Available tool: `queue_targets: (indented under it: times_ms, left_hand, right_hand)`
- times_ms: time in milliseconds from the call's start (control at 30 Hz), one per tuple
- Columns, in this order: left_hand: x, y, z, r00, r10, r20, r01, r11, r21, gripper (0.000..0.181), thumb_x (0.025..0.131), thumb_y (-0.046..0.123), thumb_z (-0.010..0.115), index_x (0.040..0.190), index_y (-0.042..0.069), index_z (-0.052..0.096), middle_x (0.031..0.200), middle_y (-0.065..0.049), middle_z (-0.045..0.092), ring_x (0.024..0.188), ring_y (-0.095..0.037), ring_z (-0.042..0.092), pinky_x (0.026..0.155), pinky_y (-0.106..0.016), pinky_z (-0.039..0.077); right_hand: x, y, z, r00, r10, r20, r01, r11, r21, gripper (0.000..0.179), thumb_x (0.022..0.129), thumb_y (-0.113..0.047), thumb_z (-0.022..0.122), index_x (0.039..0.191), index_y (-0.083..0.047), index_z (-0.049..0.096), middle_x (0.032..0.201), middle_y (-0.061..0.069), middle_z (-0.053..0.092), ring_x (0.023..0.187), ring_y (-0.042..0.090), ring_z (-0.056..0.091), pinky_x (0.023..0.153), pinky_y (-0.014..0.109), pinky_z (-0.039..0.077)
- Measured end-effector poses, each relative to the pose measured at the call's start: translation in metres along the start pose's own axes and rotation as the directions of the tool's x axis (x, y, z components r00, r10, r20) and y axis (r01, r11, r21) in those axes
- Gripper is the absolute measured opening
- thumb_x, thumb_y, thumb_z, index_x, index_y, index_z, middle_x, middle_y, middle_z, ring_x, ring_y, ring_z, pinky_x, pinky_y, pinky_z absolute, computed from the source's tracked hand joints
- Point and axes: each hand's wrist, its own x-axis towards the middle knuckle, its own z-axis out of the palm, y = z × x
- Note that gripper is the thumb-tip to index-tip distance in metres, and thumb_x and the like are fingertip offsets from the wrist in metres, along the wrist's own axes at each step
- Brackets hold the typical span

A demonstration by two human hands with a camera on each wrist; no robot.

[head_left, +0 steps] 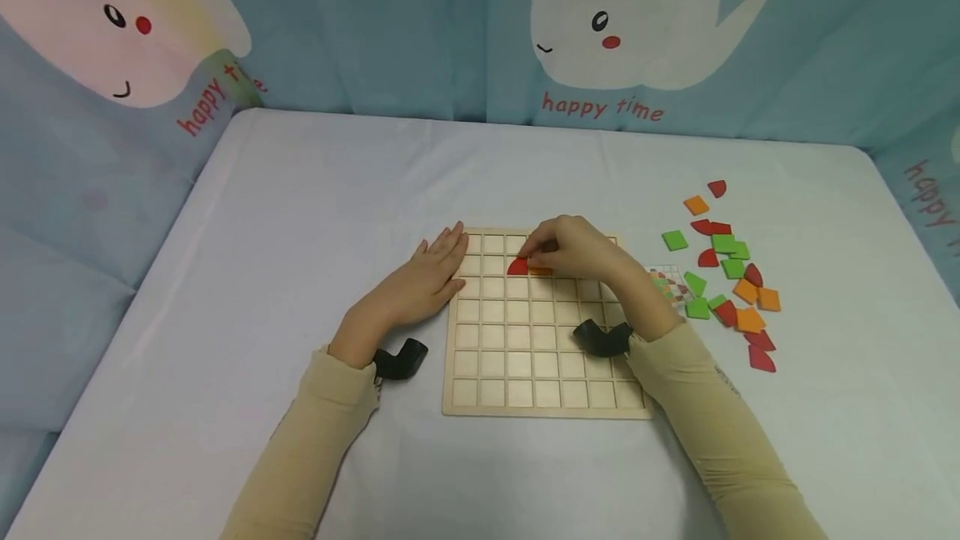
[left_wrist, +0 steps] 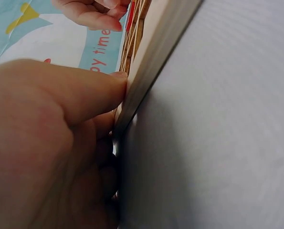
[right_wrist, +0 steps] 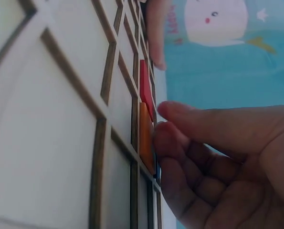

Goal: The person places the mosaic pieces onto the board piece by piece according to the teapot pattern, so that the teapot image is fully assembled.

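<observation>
My left hand [head_left: 422,283] lies against the left edge of a wooden grid board [head_left: 447,373], fingers extended, thumb touching the rim in the left wrist view. Over the board's upper part, my right hand [head_left: 576,250] has its fingers loosely bent, fingertips at an orange tile [right_wrist: 147,140]. That tile sits in a cell of the second row, partly covered by the fingers in the head view. Directly left of it, a red quarter-circle tile [head_left: 517,267] occupies the neighbouring cell. The right thumb tip stands close to both tiles without gripping either.
A pattern card [head_left: 670,283] lies right of the board, partly behind the right forearm. Beyond it are scattered loose tiles: green squares [head_left: 674,240], orange squares [head_left: 768,299] and red pieces [head_left: 761,358]. Black wrist devices [head_left: 402,359] sit at both cuffs. Printed fabric [head_left: 390,32] borders the white table [head_left: 337,173].
</observation>
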Motion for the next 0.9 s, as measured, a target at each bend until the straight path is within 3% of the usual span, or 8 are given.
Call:
queue_targets:
  times_ms: [167, 333, 667, 900]
  left_hand:
    - [0.001, 0.001, 0.003, 1.000, 0.006, -0.001, -0.006, 1.000, -0.002, 0.062, 0.101, 0.020, 0.042, 0.148, -0.004, 0.010, 0.156, -0.017, -0.001, 0.143, -0.029, 0.001, 0.114, -0.048, 0.003]
    - [0.001, -0.001, 0.004, 1.000, 0.013, -0.012, -0.013, 1.000, -0.002, 0.062, 0.101, 0.020, 0.042, 0.148, -0.005, 0.010, 0.156, -0.018, -0.001, 0.143, -0.030, 0.001, 0.113, -0.049, 0.003]
    - [0.000, -0.002, 0.003, 0.999, 0.033, -0.020, -0.033, 0.999, -0.020, 0.061, 0.101, 0.017, 0.041, 0.148, -0.008, 0.010, 0.155, -0.021, 0.000, 0.142, -0.034, 0.003, 0.112, -0.052, 0.004]
    - [-0.001, -0.002, 0.004, 0.999, 0.030, -0.013, -0.030, 0.999, -0.016, 0.061, 0.102, 0.019, 0.040, 0.148, -0.007, 0.009, 0.155, -0.021, -0.001, 0.143, -0.034, 0.002, 0.113, -0.052, 0.003]
  right_hand:
    - [-0.012, 0.008, -0.007, 0.999, 0.018, -0.045, -0.013, 0.995, 0.097, 0.012, 0.089, -0.004, 0.063, 0.098, -0.002, 0.071, 0.092, 0.006, 0.069, 0.081, 0.018, 0.060, 0.074, 0.033, 0.047]
    - [-0.036, 0.021, -0.024, 0.992, 0.065, -0.108, -0.048, 0.986, 0.160, 0.013, 0.089, -0.005, 0.065, 0.100, 0.001, 0.069, 0.094, 0.009, 0.069, 0.084, 0.019, 0.063, 0.076, 0.030, 0.049]
    - [-0.092, 0.048, -0.061, 0.960, 0.182, -0.212, -0.148, 0.975, 0.164, 0.020, 0.089, -0.012, 0.067, 0.104, 0.003, 0.067, 0.095, 0.011, 0.066, 0.086, 0.021, 0.063, 0.074, 0.021, 0.050]
    - [-0.118, 0.061, -0.071, 0.931, 0.222, -0.289, -0.178, 0.969, 0.170, 0.026, 0.090, -0.014, 0.066, 0.107, 0.005, 0.066, 0.099, 0.015, 0.066, 0.082, 0.019, 0.060, 0.071, 0.016, 0.048]
